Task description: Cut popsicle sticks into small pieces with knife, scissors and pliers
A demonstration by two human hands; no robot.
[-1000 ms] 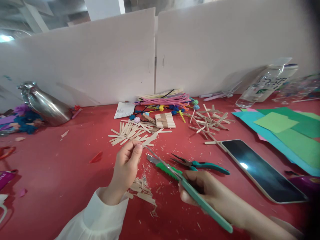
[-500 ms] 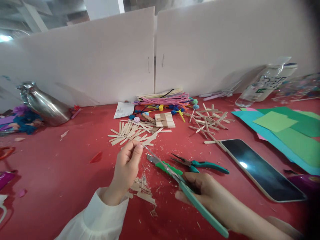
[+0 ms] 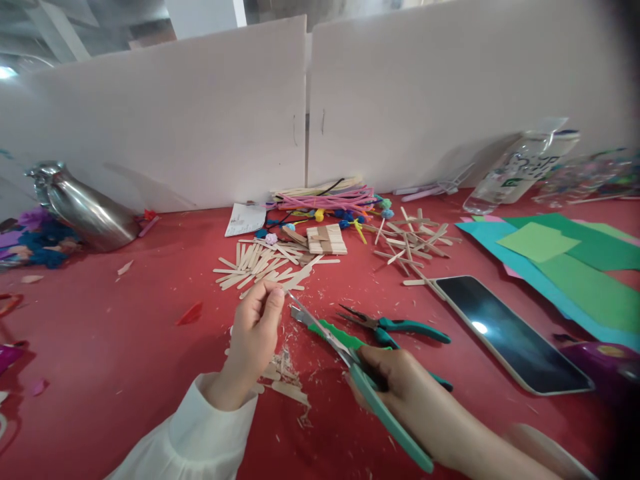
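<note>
My left hand point(image 3: 256, 337), in a white sleeve, is closed with thumb and forefinger pinched together. What lies between the fingertips is too small to make out. The tip of a pair of scissors point(image 3: 390, 420) reaches up to this pinch. My right hand point(image 3: 407, 390) is wrapped round their pale green handles. Beneath the blades lies a green utility knife point(image 3: 321, 328), and just beyond it are teal-handled pliers point(image 3: 413, 329). Wood shavings and cut craft-stick pieces point(image 3: 290, 392) litter the red table point(image 3: 150, 347) beside my left wrist.
A pile of craft sticks point(image 3: 255, 263), a stick bundle point(image 3: 327, 240) and pink pipe cleaners point(image 3: 325, 200) lie ahead. To the right are a phone point(image 3: 510, 333), coloured paper point(image 3: 585, 267) and a plastic bottle point(image 3: 493, 177). A metal jug point(image 3: 95, 213) stands left, before white panels point(image 3: 200, 120).
My right hand and the scissors have shifted slightly left, uncovering more of the pliers' lower handle. My left hand keeps its pinch in nearly the same place. The whole view has turned a little.
</note>
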